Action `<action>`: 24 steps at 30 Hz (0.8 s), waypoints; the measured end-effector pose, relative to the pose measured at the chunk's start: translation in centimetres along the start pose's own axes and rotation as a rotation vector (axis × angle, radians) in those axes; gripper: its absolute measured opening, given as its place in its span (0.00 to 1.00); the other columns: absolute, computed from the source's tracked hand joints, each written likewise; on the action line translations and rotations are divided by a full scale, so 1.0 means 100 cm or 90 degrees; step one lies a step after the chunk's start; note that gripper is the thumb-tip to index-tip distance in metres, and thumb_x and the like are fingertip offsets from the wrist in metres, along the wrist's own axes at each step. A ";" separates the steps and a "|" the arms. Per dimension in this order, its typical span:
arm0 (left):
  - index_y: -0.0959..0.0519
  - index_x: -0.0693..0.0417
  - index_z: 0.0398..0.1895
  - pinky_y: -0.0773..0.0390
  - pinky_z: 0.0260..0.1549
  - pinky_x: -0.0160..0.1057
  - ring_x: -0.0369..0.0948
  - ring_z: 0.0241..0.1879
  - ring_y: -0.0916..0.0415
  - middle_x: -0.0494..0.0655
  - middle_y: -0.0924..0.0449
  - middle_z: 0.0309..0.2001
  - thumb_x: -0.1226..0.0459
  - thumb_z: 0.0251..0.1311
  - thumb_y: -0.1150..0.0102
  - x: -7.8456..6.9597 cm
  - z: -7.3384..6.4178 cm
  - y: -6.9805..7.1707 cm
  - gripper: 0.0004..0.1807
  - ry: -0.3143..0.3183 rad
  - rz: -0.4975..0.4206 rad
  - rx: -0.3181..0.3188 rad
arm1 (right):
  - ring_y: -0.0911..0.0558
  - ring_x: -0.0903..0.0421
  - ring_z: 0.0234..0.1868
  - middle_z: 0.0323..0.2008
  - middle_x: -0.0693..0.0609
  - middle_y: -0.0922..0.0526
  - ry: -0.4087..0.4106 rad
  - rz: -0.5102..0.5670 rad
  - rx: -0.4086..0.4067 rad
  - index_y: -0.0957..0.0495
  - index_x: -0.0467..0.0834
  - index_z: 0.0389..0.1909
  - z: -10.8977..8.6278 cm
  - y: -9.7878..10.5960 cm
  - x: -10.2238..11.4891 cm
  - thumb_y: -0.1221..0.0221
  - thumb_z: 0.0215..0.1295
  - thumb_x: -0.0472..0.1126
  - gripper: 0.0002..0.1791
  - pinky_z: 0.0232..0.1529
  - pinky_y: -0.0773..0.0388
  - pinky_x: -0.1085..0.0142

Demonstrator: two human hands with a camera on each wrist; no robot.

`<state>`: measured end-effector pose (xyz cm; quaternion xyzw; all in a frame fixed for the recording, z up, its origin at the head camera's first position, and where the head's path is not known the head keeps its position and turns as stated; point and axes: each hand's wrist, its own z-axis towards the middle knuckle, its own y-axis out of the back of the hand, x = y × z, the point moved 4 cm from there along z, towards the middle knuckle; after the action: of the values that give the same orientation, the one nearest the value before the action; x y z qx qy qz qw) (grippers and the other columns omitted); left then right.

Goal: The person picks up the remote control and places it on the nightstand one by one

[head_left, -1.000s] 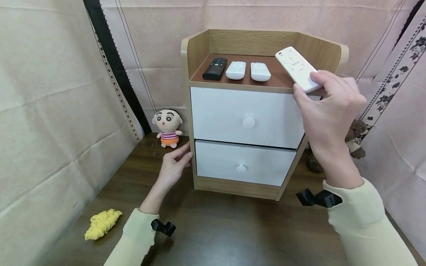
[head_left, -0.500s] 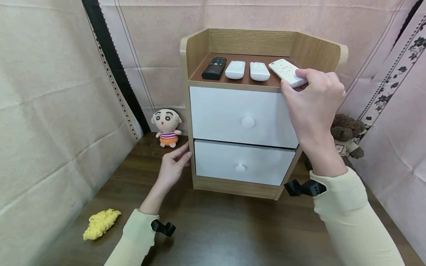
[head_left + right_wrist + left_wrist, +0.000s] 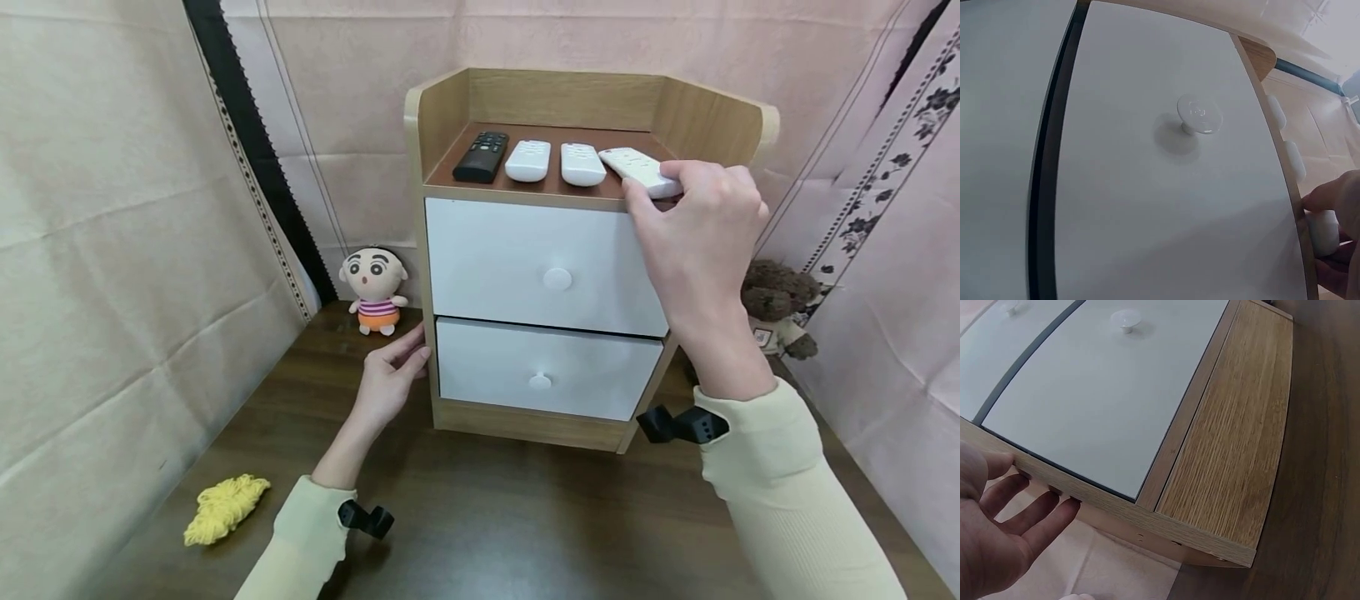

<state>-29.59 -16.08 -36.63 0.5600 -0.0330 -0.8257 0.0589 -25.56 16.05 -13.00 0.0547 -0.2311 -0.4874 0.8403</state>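
Note:
My right hand [image 3: 701, 233] pinches the near end of a white remote control [image 3: 636, 169], low over the brown top of a small wooden cabinet [image 3: 562, 102], at its right. In the right wrist view that remote's end [image 3: 1322, 232] shows between thumb and fingers. Left of it lie two more white remotes [image 3: 581, 164] and a black remote [image 3: 482, 157], side by side. My left hand [image 3: 386, 379] touches the cabinet's left side low down; the left wrist view shows its fingertips [image 3: 1067, 507] against the side panel, with the thumb near the front edge.
The cabinet has two white drawers, an upper drawer [image 3: 495, 258] and a lower drawer [image 3: 487, 358], each with a round knob. A cartoon doll [image 3: 377, 292] stands left of it, a brown plush bear [image 3: 772, 296] right. Yellow yarn [image 3: 225, 508] lies at front left on the table [image 3: 480, 517].
My right hand has moved left and down, lowering the white remote from above the cabinet's right front corner to its top, flatter than before. The left hand stays in place.

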 end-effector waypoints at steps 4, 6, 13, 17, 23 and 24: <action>0.27 0.64 0.70 0.14 0.42 0.35 0.44 0.54 0.19 0.61 0.23 0.64 0.72 0.73 0.44 0.001 -0.001 0.000 0.23 -0.004 0.004 -0.003 | 0.21 0.37 0.48 0.46 0.39 0.12 0.005 0.014 0.020 0.13 0.34 0.49 -0.001 0.001 0.000 0.37 0.69 0.48 0.21 0.50 0.29 0.43; 0.27 0.63 0.70 0.14 0.42 0.35 0.43 0.53 0.19 0.60 0.23 0.64 0.72 0.73 0.44 0.001 -0.001 0.000 0.23 -0.006 0.003 -0.002 | 0.21 0.37 0.47 0.46 0.40 0.12 0.009 0.031 0.019 0.13 0.33 0.48 -0.002 0.002 0.000 0.38 0.69 0.46 0.20 0.50 0.30 0.44; 0.27 0.63 0.70 0.14 0.42 0.36 0.41 0.53 0.19 0.59 0.23 0.64 0.71 0.73 0.43 0.002 0.000 0.001 0.24 -0.006 -0.002 0.004 | 0.20 0.39 0.45 0.44 0.40 0.12 0.033 0.072 0.007 0.13 0.32 0.44 -0.003 0.002 -0.002 0.42 0.69 0.41 0.17 0.49 0.30 0.47; 0.27 0.64 0.70 0.14 0.42 0.36 0.43 0.54 0.19 0.60 0.23 0.64 0.72 0.73 0.43 0.002 0.000 0.001 0.24 -0.008 0.000 0.003 | 0.20 0.40 0.44 0.45 0.40 0.12 0.040 0.076 0.005 0.13 0.33 0.45 -0.003 0.002 -0.002 0.44 0.69 0.39 0.16 0.48 0.30 0.49; 0.27 0.64 0.70 0.14 0.42 0.35 0.44 0.54 0.19 0.60 0.23 0.64 0.71 0.73 0.43 0.002 0.000 0.000 0.23 -0.008 0.002 0.000 | 0.19 0.42 0.44 0.44 0.41 0.11 0.057 0.084 -0.006 0.12 0.34 0.44 -0.004 0.001 -0.002 0.45 0.67 0.36 0.16 0.46 0.30 0.51; 0.27 0.64 0.70 0.15 0.42 0.34 0.44 0.54 0.20 0.61 0.23 0.64 0.71 0.73 0.43 0.001 0.000 0.000 0.23 -0.008 0.002 0.000 | 0.19 0.42 0.44 0.44 0.42 0.11 0.060 0.087 -0.007 0.12 0.34 0.44 -0.004 0.001 -0.002 0.45 0.67 0.36 0.15 0.46 0.30 0.51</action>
<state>-29.60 -16.12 -36.78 0.5547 -0.0343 -0.8292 0.0596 -25.43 16.23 -13.37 0.0567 -0.1918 -0.4272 0.8817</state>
